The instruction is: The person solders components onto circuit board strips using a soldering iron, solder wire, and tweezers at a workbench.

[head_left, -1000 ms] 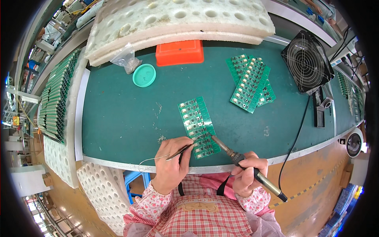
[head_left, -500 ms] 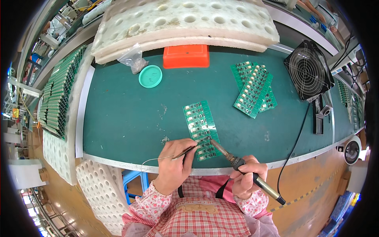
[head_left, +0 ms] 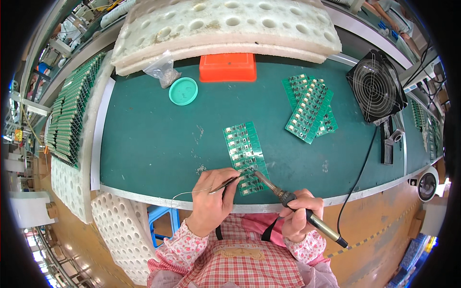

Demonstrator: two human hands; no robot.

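A green circuit board panel point(head_left: 244, 150) with rows of small parts lies at the front of the green bench. My right hand point(head_left: 302, 215) grips a soldering iron point(head_left: 319, 225), its tip touching or just above the lower part of the panel. Closed around dark tweezers point(head_left: 224, 185), my left hand point(head_left: 211, 197) rests at the panel's lower left edge. A thin solder wire point(head_left: 185, 194) curves out from that hand to the left. The tweezers' points reach the panel beside the iron's tip; what they pinch is too small to tell.
More board panels point(head_left: 309, 110) lie stacked at right, near a black fan point(head_left: 376, 86) and an iron stand point(head_left: 387, 144). Further back are a red box point(head_left: 228, 68), a green lid point(head_left: 183, 91) and a plastic bag point(head_left: 165, 72). A rack of boards point(head_left: 74, 115) stands left. The iron's cord point(head_left: 357, 177) crosses the front edge.
The iron's tip has shifted very slightly down on the panel. My left hand and the tweezers stay almost where they were.
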